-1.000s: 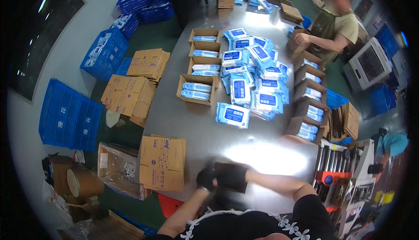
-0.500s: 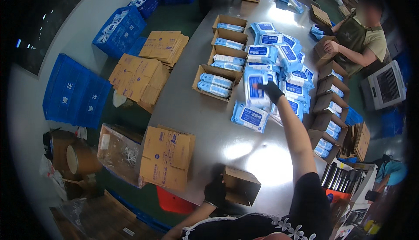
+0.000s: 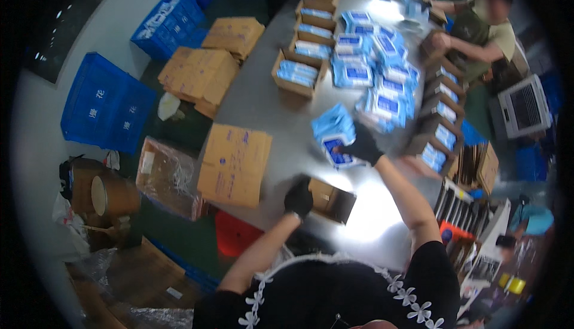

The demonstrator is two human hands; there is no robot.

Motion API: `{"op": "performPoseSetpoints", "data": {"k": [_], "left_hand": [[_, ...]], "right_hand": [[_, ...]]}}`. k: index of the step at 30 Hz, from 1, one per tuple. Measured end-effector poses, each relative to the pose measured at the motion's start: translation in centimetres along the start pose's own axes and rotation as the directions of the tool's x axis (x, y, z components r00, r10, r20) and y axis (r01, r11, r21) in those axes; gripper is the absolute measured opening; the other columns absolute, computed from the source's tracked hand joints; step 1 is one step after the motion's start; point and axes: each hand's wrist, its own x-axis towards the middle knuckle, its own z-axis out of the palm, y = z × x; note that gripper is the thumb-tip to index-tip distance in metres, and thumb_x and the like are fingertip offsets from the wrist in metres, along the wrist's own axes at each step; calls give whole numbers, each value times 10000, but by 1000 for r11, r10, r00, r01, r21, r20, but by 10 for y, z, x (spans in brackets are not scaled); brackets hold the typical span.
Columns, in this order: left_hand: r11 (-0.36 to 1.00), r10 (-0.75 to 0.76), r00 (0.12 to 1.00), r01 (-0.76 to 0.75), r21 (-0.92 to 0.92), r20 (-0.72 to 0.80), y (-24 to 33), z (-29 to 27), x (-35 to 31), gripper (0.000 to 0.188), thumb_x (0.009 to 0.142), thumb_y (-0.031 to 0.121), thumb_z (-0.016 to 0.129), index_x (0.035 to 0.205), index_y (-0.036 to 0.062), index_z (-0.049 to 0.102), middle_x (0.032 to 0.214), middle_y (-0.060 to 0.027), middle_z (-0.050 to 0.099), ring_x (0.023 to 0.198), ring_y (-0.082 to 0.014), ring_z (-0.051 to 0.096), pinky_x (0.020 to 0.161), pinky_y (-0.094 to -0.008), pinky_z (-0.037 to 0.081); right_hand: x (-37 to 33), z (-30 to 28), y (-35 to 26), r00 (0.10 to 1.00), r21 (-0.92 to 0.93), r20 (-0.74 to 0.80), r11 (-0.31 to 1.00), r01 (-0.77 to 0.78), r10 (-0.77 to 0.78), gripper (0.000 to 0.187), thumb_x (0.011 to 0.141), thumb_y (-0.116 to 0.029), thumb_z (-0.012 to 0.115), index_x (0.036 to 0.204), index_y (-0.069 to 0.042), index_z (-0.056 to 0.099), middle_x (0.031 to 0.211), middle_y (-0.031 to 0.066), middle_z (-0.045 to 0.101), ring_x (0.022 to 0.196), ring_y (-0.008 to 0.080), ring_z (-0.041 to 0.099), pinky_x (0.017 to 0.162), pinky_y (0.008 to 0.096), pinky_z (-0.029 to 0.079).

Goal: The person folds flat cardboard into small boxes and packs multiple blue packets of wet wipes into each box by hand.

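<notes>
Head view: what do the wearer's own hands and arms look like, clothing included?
The left hand and right hand both wear dark, black-looking gloves. The forearms are bare below short black sleeves. White flower-shaped trim edges the black top. A thin pale band shows at the left wrist; its kind is unclear.

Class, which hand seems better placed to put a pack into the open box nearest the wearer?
Probably the right hand: it holds a blue pack, while the left hand touches the open box.
</notes>
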Motion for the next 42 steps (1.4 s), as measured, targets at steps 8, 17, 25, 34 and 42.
{"op": "performPoseSetpoints", "data": {"k": [8,17,25,34,42], "left_hand": [[948,263,927,-197,-251,267,10,0,10,335,852,327,585,1044,59,646,967,-189,678,892,-369,647,782,-445,503],[853,450,739,-189,-487,501,21,19,7,370,923,317,551,1085,-13,588,919,-117,634,806,-161,592,737,-328,480],[622,760,581,-780,-68,290,41,22,-18,213,796,245,634,942,90,626,917,-136,642,840,-346,600,744,-435,485],[747,611,788,-542,-386,76,69,65,-8,975,523,210,928,1281,43,339,1173,-137,479,1074,-248,514,948,-401,441],[757,406,914,-351,-551,-25,90,158,-27,776,608,183,867,1200,46,384,1148,-119,469,1071,-262,512,949,-390,432]], "right_hand": [[-203,12,-103,998,-371,58,929,15,8,747,701,-489,745,1278,-90,487,1188,223,524,1072,375,534,915,484,435],[-249,55,-85,984,-572,-173,818,-69,-39,657,789,-429,662,1351,-151,466,1427,171,422,1325,360,373,1061,645,201],[-345,89,-44,944,-273,-328,960,-68,-27,464,617,-381,837,878,-97,579,916,106,578,830,313,572,753,394,473],[-287,67,4,938,159,-226,960,-231,263,248,820,-230,669,991,-104,540,887,125,650,829,350,634,699,421,489],[-288,-9,-35,691,-266,-713,958,-108,-120,361,697,-135,689,1037,-48,603,1121,136,600,1059,333,547,976,451,397]]}}
